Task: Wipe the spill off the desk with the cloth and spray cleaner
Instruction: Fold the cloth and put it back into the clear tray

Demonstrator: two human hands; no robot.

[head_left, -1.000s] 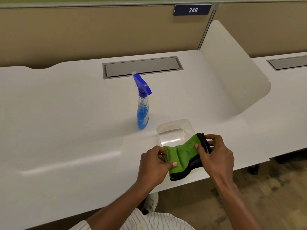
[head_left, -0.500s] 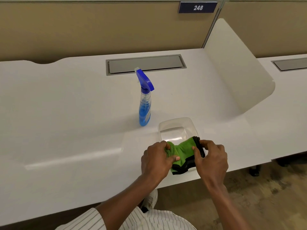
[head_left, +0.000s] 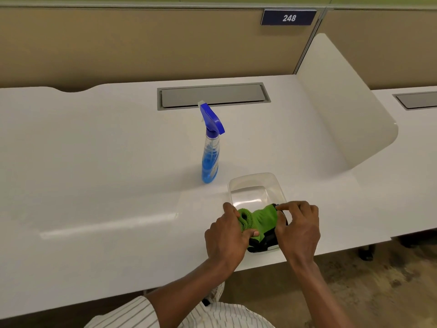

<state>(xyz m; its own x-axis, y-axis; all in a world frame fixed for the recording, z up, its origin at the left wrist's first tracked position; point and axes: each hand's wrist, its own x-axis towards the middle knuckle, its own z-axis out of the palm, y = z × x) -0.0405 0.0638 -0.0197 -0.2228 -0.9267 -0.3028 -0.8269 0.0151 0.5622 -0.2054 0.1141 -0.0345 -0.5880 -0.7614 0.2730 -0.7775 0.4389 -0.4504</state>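
My left hand (head_left: 228, 235) and my right hand (head_left: 299, 229) both grip the green cloth (head_left: 261, 217) at the near edge of the white table (head_left: 94, 185). The left hand is closed around the left end of the cloth: the thumb lies along the near side and the fingers curl over the top, bunching the fabric into a roll. The right hand is partly closed on the right end, with the index finger and thumb pinching the cloth's black trim (head_left: 264, 242) and the remaining fingers curled loosely above it. The cloth is gathered between the two hands and sits over the near end of a clear plastic container (head_left: 254, 179). I cannot tell whether the cloth rests on the container floor or is held slightly above it.

The container stands on the table just in front of me, close to the front edge. The spray cleaner (head_left: 210, 150), a clear bottle of blue liquid with a blue trigger head, stands upright on the table to the left of the container and farther back, apart from both hands and from the container. Its nozzle points away from me, toward a grey recessed panel (head_left: 214, 95) set in the table top.

A white curved divider (head_left: 343, 102) rises at the right of the table. A blue plate marked 248 (head_left: 288, 17) hangs on the tan partition behind. No spill is discernible on the table surface in this view.
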